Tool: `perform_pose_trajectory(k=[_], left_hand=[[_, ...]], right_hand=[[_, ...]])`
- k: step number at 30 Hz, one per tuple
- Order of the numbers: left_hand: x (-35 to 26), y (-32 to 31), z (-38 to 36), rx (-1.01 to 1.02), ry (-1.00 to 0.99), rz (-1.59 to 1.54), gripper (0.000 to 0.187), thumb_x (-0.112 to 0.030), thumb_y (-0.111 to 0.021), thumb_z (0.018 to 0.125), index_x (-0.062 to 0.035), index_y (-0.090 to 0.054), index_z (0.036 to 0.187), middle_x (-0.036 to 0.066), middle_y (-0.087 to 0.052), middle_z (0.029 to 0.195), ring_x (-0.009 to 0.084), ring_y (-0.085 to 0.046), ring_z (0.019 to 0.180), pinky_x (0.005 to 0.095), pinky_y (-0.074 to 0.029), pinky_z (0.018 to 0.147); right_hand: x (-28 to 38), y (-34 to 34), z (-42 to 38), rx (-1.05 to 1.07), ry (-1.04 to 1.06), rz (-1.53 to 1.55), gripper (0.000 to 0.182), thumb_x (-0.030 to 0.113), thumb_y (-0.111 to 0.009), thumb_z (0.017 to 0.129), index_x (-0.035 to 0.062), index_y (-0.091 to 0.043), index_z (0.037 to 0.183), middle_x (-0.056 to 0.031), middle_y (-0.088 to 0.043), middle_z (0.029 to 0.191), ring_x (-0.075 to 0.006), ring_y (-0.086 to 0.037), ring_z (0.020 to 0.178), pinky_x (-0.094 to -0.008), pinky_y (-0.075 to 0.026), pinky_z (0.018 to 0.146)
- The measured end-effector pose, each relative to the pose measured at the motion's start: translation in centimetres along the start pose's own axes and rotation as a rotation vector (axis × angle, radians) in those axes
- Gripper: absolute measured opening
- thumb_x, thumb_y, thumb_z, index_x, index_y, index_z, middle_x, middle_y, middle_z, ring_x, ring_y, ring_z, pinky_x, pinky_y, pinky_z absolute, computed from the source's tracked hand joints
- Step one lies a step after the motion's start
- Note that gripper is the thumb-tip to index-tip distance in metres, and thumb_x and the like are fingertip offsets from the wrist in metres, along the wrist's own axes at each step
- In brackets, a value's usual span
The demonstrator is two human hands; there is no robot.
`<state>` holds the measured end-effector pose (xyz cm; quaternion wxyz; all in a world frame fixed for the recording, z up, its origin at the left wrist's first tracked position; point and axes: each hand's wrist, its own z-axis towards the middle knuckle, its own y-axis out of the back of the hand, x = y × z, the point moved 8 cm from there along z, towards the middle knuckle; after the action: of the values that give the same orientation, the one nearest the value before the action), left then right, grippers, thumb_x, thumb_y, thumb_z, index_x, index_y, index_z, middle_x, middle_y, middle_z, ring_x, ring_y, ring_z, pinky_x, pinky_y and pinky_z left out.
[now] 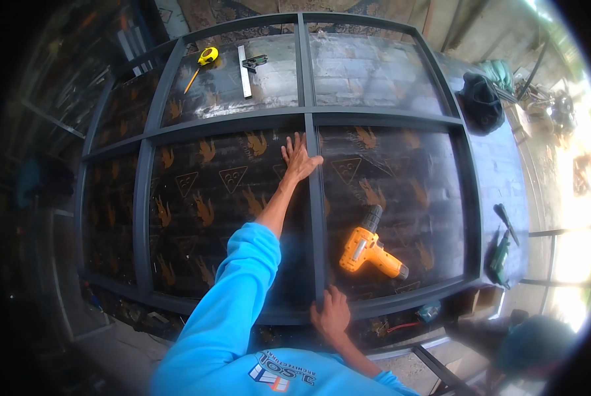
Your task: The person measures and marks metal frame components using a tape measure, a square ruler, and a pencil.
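Dark frame point(256, 117) lies flat on desk point(507, 175). Left hand point(299, 163) at far part of middle bar point(315, 211): fingers spread open, thumb across bar. Right hand point(332, 315) at bar's near end: fingers bent, cannot tell if gripping. Orange drill point(367, 251) lies inside frame, right of bar.

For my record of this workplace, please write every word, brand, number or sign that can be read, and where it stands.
"SOL": logo on the blue top; the character before it is unclear.
"ARCHITECTURAL": smaller, beside it.
Triangular signs on the dark board: marks inside too small to read.
Drill and tape measure: any lettering too blurred to read.
Grey frame: none visible.
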<state>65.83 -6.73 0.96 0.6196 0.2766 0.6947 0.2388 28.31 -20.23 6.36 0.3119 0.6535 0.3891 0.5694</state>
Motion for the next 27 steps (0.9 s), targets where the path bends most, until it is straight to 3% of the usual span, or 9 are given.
perform_pose_trajectory(k=[27], left_hand=[[0.09, 0.01, 0.03, -0.002, -0.005, -0.003, 0.097, -0.035, -0.064, 0.062, -0.0029, -0.023, 0.143, 0.023, -0.012, 0.15, 0.0403, 0.002, 0.139, 0.0516, 0.005, 0.11]], right_hand=[[-0.01, 0.12, 0.01, -0.03, -0.006, 0.014, 0.043, 0.023, -0.065, 0.074, 0.0007, -0.055, 0.109, -0.0164, -0.049, 0.121, -0.0315, -0.048, 0.109, -0.0405, -0.044, 0.084]])
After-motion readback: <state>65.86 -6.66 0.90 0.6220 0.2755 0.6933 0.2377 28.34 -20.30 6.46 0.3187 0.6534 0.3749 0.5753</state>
